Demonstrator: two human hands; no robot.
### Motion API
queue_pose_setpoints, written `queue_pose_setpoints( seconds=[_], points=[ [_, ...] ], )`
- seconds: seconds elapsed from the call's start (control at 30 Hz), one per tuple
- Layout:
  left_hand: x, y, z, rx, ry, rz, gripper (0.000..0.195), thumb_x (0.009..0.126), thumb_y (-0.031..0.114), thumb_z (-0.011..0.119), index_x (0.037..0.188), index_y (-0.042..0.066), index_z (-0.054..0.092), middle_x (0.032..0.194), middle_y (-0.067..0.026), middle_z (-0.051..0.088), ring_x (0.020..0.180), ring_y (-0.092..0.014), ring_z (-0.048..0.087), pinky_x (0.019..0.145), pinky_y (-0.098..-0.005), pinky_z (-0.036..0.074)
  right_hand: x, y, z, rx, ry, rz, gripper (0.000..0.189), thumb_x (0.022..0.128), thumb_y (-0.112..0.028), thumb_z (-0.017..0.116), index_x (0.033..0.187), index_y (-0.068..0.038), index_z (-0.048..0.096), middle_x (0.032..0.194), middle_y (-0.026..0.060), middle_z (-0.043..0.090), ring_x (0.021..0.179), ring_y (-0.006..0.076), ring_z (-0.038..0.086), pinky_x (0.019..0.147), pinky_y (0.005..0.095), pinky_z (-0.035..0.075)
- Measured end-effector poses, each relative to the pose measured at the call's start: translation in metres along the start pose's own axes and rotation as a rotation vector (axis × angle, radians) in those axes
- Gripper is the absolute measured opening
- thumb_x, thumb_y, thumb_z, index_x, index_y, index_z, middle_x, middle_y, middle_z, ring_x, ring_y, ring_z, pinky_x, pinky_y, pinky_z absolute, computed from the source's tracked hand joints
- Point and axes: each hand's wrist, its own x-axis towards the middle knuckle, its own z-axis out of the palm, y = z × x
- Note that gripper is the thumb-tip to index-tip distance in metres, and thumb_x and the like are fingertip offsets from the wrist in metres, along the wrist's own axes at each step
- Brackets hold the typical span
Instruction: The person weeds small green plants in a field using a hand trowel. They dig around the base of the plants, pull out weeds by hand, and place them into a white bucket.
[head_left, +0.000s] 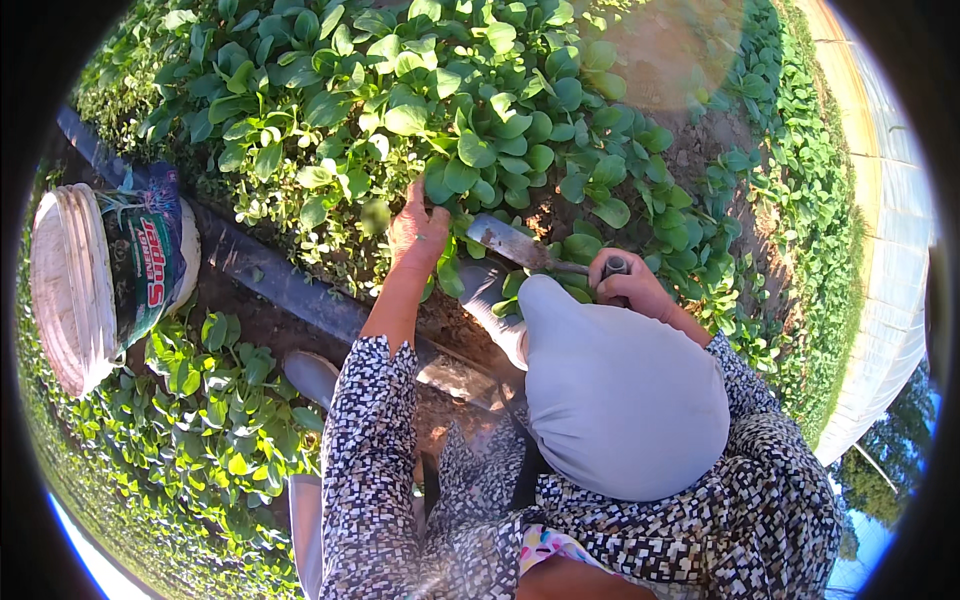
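My left hand (417, 234) reaches among round-leaved young greens (480, 154). Its fingertips are partly hidden by leaves, so whether they grip a stem is unclear. My right hand (634, 285) is closed around the dark handle of a hand trowel (510, 241). The trowel's flat metal blade, with some soil on it, points left towards my left hand and lies over the leaves at the bed's edge. A grey cap (622, 390) hides part of my right arm. Paler small-leaved plants (285, 199) grow left of my left hand.
A white plastic bucket (71, 289) with a printed label lies tipped at the left. A black strip (270, 274) runs diagonally between the beds. Boots (491, 304) stand on the soil path. More greens (217, 427) grow lower left; plastic sheeting (889, 255) borders the right.
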Motion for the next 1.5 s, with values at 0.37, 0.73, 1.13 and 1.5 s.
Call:
queue_pose_setpoints(
  seconds=[0.37, 0.73, 1.13, 1.5],
  points=[
    [-0.017, 0.050, 0.082, 0.007, -0.073, 0.123, 0.071, 0.079, 0.026, 0.064, 0.136, -0.003, 0.033, 0.134, -0.0274, 0.039, 0.111, -0.041, 0.053, 0.090, -0.0499, 0.046, 0.061, -0.045, 0.029, 0.429, -0.220, -0.194, 0.012, 0.077, -0.009, 0.054, 0.085, -0.003, 0.060, 0.061, 0.0027, 0.048, 0.042, 0.0102, 0.038, 0.043, 0.0281, 0.034],
    [-0.031, 0.018, 0.089, 0.136, 0.019, 0.366, 0.053, 0.077, 0.013, 0.062, 0.127, 0.007, 0.047, 0.133, -0.0184, 0.046, 0.105, -0.037, 0.055, 0.088, -0.0465, 0.048, 0.105, -0.045, 0.034, -1.262, 0.144, -0.771, 0.008, 0.066, -0.013, 0.066, 0.071, -0.014, 0.059, 0.068, 0.0037, 0.057, 0.061, 0.0268, 0.056, 0.053, 0.0370, 0.044],
    [-0.002, -0.034, 0.022, -0.853, 0.469, -0.486, 0.045, 0.080, 0.002, 0.057, 0.124, 0.003, 0.050, 0.108, -0.0143, 0.056, 0.095, -0.028, 0.059, 0.086, -0.0391, 0.048, 0.096, -0.015, 0.012, -1.232, -0.053, -0.483, 0.006, 0.068, -0.010, 0.064, 0.073, -0.009, 0.062, 0.071, 0.0060, 0.061, 0.064, 0.0265, 0.059, 0.055, 0.0347, 0.045],
    [0.016, -0.012, 0.001, 0.430, -0.055, -0.050, 0.091, 0.064, 0.022, 0.078, 0.143, 0.018, 0.033, 0.129, -0.0170, 0.046, 0.112, -0.035, 0.056, 0.088, -0.0476, 0.049, 0.120, 0.033, 0.029, -0.860, 0.099, -0.490, 0.011, 0.069, -0.006, 0.067, 0.079, -0.007, 0.064, 0.074, 0.0075, 0.063, 0.065, 0.0235, 0.060, 0.061, 0.0305, 0.048]
  ],
)
